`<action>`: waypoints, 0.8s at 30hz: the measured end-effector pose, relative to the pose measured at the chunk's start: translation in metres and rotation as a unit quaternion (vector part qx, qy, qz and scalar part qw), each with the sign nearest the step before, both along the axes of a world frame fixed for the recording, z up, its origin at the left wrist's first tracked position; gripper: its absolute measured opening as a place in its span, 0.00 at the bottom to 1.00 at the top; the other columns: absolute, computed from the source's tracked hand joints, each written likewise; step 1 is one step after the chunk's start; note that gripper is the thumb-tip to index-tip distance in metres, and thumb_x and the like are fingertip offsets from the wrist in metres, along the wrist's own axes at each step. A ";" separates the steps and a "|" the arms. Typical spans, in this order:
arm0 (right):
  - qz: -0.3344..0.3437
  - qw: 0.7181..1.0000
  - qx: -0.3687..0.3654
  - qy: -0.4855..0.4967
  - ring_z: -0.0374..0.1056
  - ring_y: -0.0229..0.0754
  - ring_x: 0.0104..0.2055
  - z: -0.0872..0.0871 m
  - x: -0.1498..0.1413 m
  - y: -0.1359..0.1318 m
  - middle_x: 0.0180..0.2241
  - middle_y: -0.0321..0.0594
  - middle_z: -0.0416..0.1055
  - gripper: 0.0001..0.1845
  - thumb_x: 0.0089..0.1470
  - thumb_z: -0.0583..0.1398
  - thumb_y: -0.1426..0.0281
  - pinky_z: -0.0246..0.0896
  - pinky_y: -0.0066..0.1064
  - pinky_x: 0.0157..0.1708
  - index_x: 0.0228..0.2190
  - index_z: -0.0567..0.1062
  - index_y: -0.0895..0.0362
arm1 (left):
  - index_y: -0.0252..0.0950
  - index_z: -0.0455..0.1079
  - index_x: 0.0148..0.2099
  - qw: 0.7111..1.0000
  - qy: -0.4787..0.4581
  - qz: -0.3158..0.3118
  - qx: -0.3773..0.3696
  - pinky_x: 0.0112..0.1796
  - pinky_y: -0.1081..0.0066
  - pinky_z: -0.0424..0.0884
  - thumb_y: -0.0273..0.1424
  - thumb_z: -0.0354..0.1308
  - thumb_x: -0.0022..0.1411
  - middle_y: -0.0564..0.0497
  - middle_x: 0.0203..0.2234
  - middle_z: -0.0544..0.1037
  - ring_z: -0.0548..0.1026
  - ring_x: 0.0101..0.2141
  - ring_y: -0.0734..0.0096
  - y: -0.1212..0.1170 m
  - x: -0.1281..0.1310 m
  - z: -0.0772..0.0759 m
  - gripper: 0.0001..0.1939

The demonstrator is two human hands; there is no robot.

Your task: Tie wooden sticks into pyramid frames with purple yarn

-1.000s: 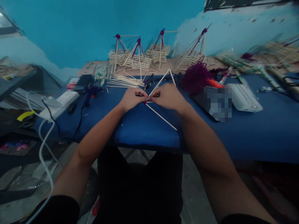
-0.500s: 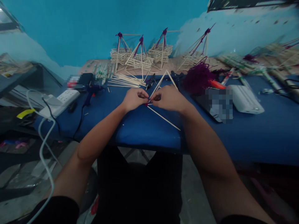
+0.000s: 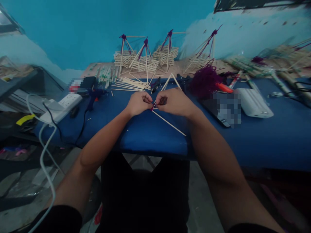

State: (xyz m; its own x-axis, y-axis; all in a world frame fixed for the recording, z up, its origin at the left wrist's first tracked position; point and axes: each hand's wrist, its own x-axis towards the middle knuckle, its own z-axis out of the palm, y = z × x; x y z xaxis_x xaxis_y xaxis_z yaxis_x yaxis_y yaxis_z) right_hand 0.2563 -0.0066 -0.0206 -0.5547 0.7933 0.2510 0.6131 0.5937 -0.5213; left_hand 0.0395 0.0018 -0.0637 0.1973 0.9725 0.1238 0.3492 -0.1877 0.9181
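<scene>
My left hand is closed in a pinch at one corner of a thin wooden stick frame, where a bit of purple yarn shows at the fingertips. Just to its right, my right hand is pinched too, over the frame's middle; what it grips is too small to make out. Beyond the right hand, two sticks of the frame meet in a point. Another stick slants from the yarn toward the table's front edge. My fingers hide most of the corner.
Several stick structures with purple yarn tops stand along the wall. Loose sticks lie before them. A glue gun and a power strip are at left. Purple yarn bundle, a phone-like dark slab and white box are at right.
My right hand's fingertips have drawn slightly away from my left's, widening the gap between them. The left hand stays at the yarn corner. The whole view has shifted a little.
</scene>
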 end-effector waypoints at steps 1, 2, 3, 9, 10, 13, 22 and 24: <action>0.005 1.000 0.002 -0.002 0.77 0.43 0.34 0.000 0.000 0.000 0.29 0.38 0.81 0.06 0.48 0.66 0.72 0.66 0.32 0.40 0.30 0.83 0.56 | 0.35 0.78 0.34 1.000 0.005 0.002 0.002 0.34 0.69 0.72 0.21 0.70 0.47 0.53 0.26 0.83 0.79 0.29 0.71 -0.001 0.000 0.001 0.10; 0.010 1.000 0.004 -0.004 0.77 0.43 0.33 0.000 0.000 0.000 0.29 0.38 0.81 0.06 0.48 0.66 0.72 0.66 0.32 0.40 0.30 0.83 0.56 | 0.35 0.78 0.34 1.000 0.012 0.005 0.004 0.34 0.69 0.72 0.21 0.70 0.46 0.52 0.26 0.83 0.80 0.29 0.70 -0.002 0.000 0.002 0.10; 0.013 1.000 0.008 -0.007 0.77 0.43 0.33 0.000 0.000 0.000 0.29 0.37 0.81 0.06 0.47 0.65 0.73 0.66 0.32 0.40 0.30 0.83 0.55 | 0.35 0.78 0.34 1.000 0.021 0.006 0.008 0.34 0.69 0.72 0.21 0.70 0.46 0.52 0.26 0.83 0.80 0.29 0.70 -0.003 0.001 0.003 0.11; 0.023 0.999 0.047 0.013 0.76 0.42 0.33 -0.005 -0.002 0.003 0.30 0.38 0.81 0.06 0.49 0.64 0.73 0.65 0.32 0.40 0.31 0.82 0.56 | 0.36 0.77 0.39 0.999 0.026 -0.023 0.010 0.36 0.70 0.74 0.21 0.70 0.46 0.52 0.28 0.85 0.84 0.32 0.67 -0.006 0.002 0.004 0.15; 0.023 0.998 0.051 0.016 0.76 0.42 0.34 -0.005 -0.003 0.003 0.30 0.38 0.81 0.07 0.49 0.64 0.73 0.65 0.31 0.40 0.32 0.82 0.56 | 0.36 0.77 0.40 0.999 0.025 -0.027 0.012 0.36 0.70 0.74 0.21 0.71 0.46 0.53 0.28 0.85 0.84 0.32 0.68 -0.006 0.002 0.003 0.17; 0.022 0.998 0.050 0.017 0.77 0.41 0.34 -0.006 -0.004 0.003 0.31 0.38 0.81 0.07 0.50 0.64 0.74 0.65 0.31 0.41 0.33 0.82 0.56 | 0.35 0.77 0.45 0.999 0.014 -0.042 0.030 0.36 0.71 0.72 0.20 0.71 0.45 0.55 0.28 0.84 0.81 0.30 0.71 -0.005 0.003 0.000 0.22; -0.011 0.999 0.014 0.040 0.76 0.41 0.34 -0.004 -0.007 -0.001 0.32 0.38 0.82 0.05 0.51 0.66 0.73 0.66 0.31 0.40 0.33 0.82 0.55 | 0.36 0.76 0.59 0.996 -0.038 -0.075 0.034 0.40 0.70 0.74 0.19 0.70 0.45 0.57 0.30 0.82 0.81 0.33 0.71 0.000 0.002 -0.007 0.36; -0.015 0.999 0.012 0.041 0.76 0.42 0.34 -0.004 -0.006 -0.001 0.31 0.38 0.82 0.04 0.51 0.66 0.72 0.66 0.31 0.39 0.32 0.82 0.55 | 0.36 0.76 0.63 0.995 -0.051 -0.080 0.026 0.41 0.70 0.75 0.19 0.69 0.45 0.57 0.30 0.82 0.82 0.33 0.71 0.001 0.002 -0.008 0.40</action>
